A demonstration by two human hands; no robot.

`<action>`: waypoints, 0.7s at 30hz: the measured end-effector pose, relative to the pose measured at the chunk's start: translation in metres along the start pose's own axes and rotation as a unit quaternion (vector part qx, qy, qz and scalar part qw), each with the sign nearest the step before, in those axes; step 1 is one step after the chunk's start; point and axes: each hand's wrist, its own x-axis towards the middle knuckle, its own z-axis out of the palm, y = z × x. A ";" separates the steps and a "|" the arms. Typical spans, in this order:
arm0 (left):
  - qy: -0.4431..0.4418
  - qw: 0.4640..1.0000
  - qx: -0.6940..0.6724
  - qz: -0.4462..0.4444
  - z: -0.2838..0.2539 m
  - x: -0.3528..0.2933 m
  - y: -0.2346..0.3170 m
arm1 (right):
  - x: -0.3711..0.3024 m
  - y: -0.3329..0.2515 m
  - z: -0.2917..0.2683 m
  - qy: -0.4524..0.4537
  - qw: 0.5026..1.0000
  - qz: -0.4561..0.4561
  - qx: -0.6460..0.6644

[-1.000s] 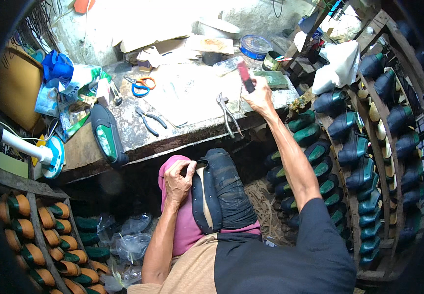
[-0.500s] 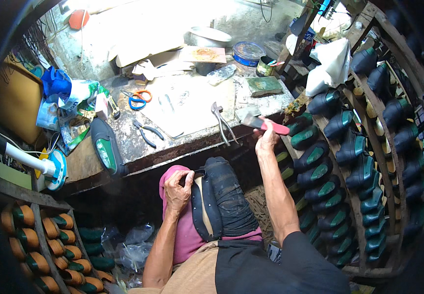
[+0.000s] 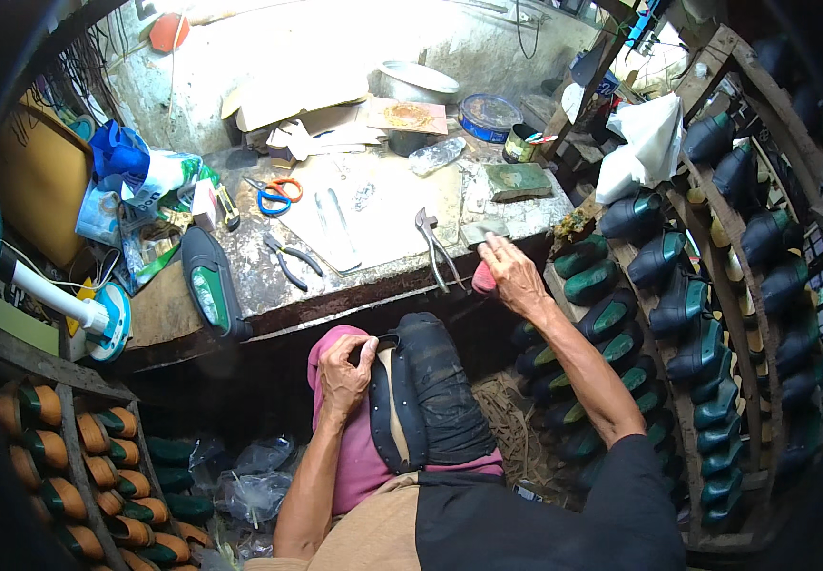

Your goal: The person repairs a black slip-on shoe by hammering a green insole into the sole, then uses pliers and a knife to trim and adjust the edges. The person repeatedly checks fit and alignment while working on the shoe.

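Note:
A dark shoe upper lies along my lap, its underside facing up. A tan strip shows down its middle, with small tack heads along the folded edges. At its far end my left hand is closed, thumb and finger pinching the edge. My right hand is at the bench's front edge, fingers curled downward round a tool. Only the tool's red handle shows; its blade is hidden by the hand. Just beyond the fingertips lies a flat grey slab.
Pliers with metal jaws, dark-handled pliers and scissors lie on the bench. A dark green shoe stands at its left end. Racks of shoes flank me; a white-armed lamp is left. A green block sits far right.
My right hand has turned over and lowered toward the bench edge, so the tool's grey blade is now out of sight. My left hand stays on the shoe upper.

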 end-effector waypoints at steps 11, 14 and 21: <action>0.014 0.999 0.011 0.033 0.003 0.000 -0.004 | 0.031 0.026 0.004 -0.089 0.961 0.168 0.201; 0.011 1.000 0.011 0.021 0.003 -0.001 -0.002 | 0.052 0.037 0.013 0.115 0.735 0.279 0.607; 0.016 1.000 0.012 0.022 -0.001 0.000 0.000 | 0.013 -0.007 0.066 0.342 0.363 0.526 0.689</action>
